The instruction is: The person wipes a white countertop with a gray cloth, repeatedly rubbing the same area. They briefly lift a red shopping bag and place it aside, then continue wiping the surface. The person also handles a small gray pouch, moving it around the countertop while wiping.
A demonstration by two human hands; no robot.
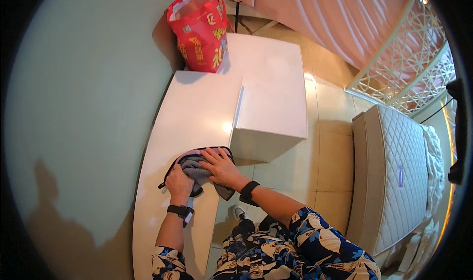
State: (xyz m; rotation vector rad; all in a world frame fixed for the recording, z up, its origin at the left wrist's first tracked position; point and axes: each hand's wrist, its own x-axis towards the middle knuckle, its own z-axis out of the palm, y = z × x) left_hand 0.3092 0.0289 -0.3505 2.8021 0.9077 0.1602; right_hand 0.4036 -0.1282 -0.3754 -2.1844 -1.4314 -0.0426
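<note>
A grey and pink cleaning cloth [196, 166] with a black edge and a small hanging loop lies bunched on a long white tabletop [199, 110]. My left hand [179, 182] grips the cloth's near left side, fingers curled into the folds. Spread flat over its right part is my right hand [221, 169], fingers apart and pressing on the fabric. One corner of the cloth hangs past the table's right edge. Both wrists wear black bands.
A red bag [201, 36] with printed writing stands at the far end against the pale wall [85, 95]. A lower white cabinet [271, 91] adjoins the table on the right. Across the tiled floor [332, 161] lies a quilted mattress [399, 176], near a white lattice screen [402, 65] and a pink curtain [314, 14].
</note>
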